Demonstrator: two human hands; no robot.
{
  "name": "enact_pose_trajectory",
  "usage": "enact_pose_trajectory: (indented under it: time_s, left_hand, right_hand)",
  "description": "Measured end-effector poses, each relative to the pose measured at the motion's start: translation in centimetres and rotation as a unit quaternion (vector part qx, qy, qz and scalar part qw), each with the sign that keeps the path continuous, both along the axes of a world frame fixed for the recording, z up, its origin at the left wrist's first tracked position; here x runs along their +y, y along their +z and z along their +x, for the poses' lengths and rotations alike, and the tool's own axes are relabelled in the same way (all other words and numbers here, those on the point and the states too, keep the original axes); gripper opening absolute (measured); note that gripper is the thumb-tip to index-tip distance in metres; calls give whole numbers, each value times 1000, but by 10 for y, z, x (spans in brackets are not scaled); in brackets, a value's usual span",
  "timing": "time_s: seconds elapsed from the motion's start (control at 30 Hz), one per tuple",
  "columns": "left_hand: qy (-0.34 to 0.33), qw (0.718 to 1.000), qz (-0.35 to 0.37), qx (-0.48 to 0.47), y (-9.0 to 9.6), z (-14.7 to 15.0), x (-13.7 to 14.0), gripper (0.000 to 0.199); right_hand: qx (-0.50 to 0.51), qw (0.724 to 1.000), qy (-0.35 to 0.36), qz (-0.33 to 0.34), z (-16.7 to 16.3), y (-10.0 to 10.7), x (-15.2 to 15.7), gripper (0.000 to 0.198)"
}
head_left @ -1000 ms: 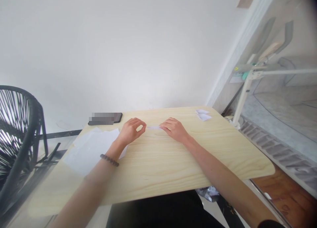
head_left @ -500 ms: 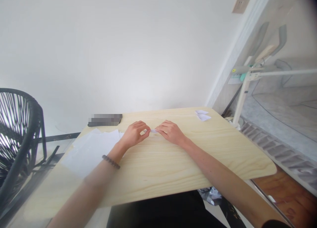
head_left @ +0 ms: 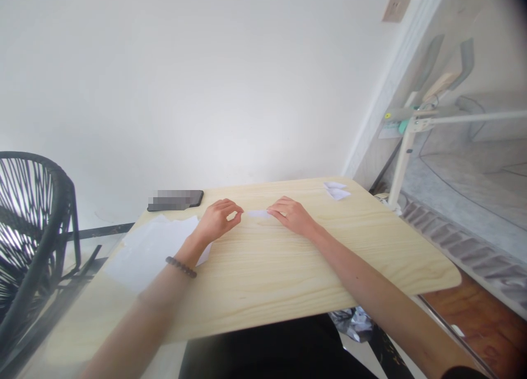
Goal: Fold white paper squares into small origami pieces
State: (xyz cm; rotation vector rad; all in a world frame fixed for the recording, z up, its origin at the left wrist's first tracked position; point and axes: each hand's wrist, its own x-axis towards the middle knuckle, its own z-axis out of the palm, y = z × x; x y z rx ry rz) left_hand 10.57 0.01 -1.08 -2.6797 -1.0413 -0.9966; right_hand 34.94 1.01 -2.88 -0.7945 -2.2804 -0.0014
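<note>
A small piece of white folded paper (head_left: 258, 213) lies between my two hands, just above or on the wooden table. My right hand (head_left: 290, 215) pinches its right end between thumb and fingers. At the left end, the thumb and index finger of my left hand (head_left: 220, 221) curl into a pinch, their tips at the paper's edge. A dark bead bracelet (head_left: 181, 267) circles my left wrist. Beside that forearm lie loose white sheets (head_left: 154, 247), partly covered by the arm.
Small folded white papers (head_left: 336, 190) lie at the back right of the light wooden table (head_left: 263, 285). A dark flat object (head_left: 176, 200), partly pixelated, is at the back left. A black woven chair (head_left: 37, 225) stands left. A white-framed machine (head_left: 405, 148) is at right.
My hands have moved apart, the left one leftward and the right one rightward. More of the small paper shows between them now.
</note>
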Motion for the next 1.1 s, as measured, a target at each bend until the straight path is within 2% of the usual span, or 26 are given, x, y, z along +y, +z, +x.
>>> enact_pose_trajectory:
  time_s: [0.17, 0.4, 0.57, 0.8, 1.1]
  left_hand:
    - [21, 999, -24, -18, 4, 1, -8, 16]
    - [-21, 999, -34, 24, -2, 16, -10, 15]
    - [-29, 999, -27, 12, -4, 12, -6, 15]
    - [-4, 1000, -24, 13, -1, 11, -7, 14]
    - [-12, 1000, -26, -13, -2, 18, -14, 14]
  right_hand:
    - [-1, 1000, 0, -3, -4, -1, -3, 23]
    - [-21, 1000, 12, 4, -20, 0, -11, 23]
    - [-40, 999, 13, 7, -16, 3, -10, 24]
    - [-56, 998, -9, 2, -2, 5, -6, 22]
    - [-59, 998, -4, 24, -18, 4, -15, 22]
